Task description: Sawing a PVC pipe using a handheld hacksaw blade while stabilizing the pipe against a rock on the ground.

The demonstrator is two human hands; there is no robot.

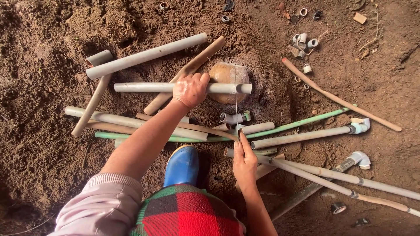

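The left hand (189, 89) is gripping a grey pipe (144, 87) lying across a rock (227, 74) at twelve o'clock, pinning it level. The right hand (244, 161), at five o'clock, is pinching a taut string (236, 109) that is running up over the pipe near its right end. Judging by this, cutting by string is under way; sawing strokes need steady tension. A blue boot (183, 166) is standing on the soil (43, 52) among loose pipes (306, 135).
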